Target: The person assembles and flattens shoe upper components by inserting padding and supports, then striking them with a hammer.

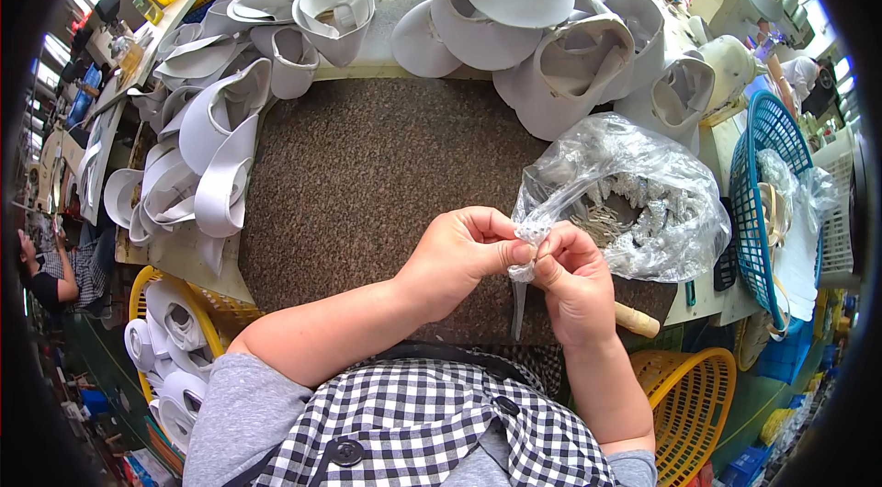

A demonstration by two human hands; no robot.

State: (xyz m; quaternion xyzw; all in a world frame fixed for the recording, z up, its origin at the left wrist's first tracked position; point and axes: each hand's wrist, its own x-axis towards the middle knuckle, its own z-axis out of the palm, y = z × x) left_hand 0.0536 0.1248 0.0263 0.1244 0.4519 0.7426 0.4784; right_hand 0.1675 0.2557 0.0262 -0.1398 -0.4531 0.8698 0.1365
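Observation:
Both my hands meet over the front of the dark speckled mat (pixel 386 165). Between the fingertips is a small silvery piece with shiny dots (pixel 531 232); its exact kind is too small to tell. My left hand (pixel 464 253) pinches it from the left with thumb and forefinger. From the other side, the thumb and fingers of my right hand (pixel 574 280) close on it. Just beyond my right hand lies a clear plastic bag (pixel 671 165), its mouth spread. Several silvery decorated pieces (pixel 648 220) are inside it. A thin greyish strip (pixel 518 308) shows below my fingers.
White shoe uppers are heaped at the left (pixel 220 138) and the back right (pixel 579 73). A wooden handle (pixel 637 320) juts from the mat's right front edge. A blue basket (pixel 776 202) stands far right. Yellow baskets stand low left (pixel 138 294) and low right (pixel 707 404).

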